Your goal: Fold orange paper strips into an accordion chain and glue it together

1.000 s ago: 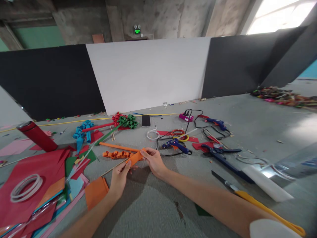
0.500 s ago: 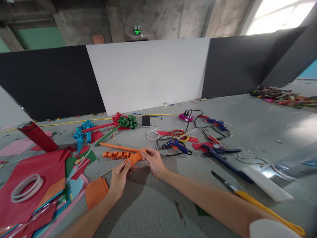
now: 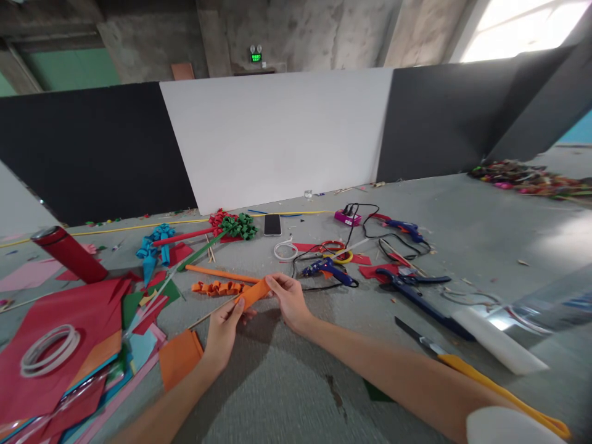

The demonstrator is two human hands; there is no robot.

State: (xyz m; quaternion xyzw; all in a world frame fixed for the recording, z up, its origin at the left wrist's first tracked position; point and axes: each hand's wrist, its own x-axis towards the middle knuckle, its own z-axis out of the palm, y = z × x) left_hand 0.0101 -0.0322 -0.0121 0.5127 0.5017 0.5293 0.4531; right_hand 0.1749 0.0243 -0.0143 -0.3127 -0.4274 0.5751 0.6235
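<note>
Between my two hands is a strip of orange paper [image 3: 253, 294], stretched at a slant above the floor. My left hand [image 3: 225, 327] pinches its lower left end, thumb on top. At the upper right end, my right hand [image 3: 287, 300] grips it between thumb and fingers. A thin wooden stick [image 3: 208, 317] runs down to the left from behind the left fingers; whether they hold it is hidden. Just beyond lie a row of orange paper curls [image 3: 217, 288] and an orange-wrapped stick [image 3: 222, 273]. Folded orange paper [image 3: 179, 357] rests beside my left wrist.
Red sheets [image 3: 102, 302] with white tape rings [image 3: 50, 351] and a red flask [image 3: 69, 254] lie left. Glue guns [image 3: 328, 271] with black cords, pliers-like blue tool [image 3: 416, 302] and yellow-handled scissors [image 3: 485, 382] lie right. A phone [image 3: 272, 225] and green paper flower [image 3: 241, 227] are farther back.
The right fingers and their end of the orange strip have shifted very slightly. Both hands keep their grip, and everything else stays in place.
</note>
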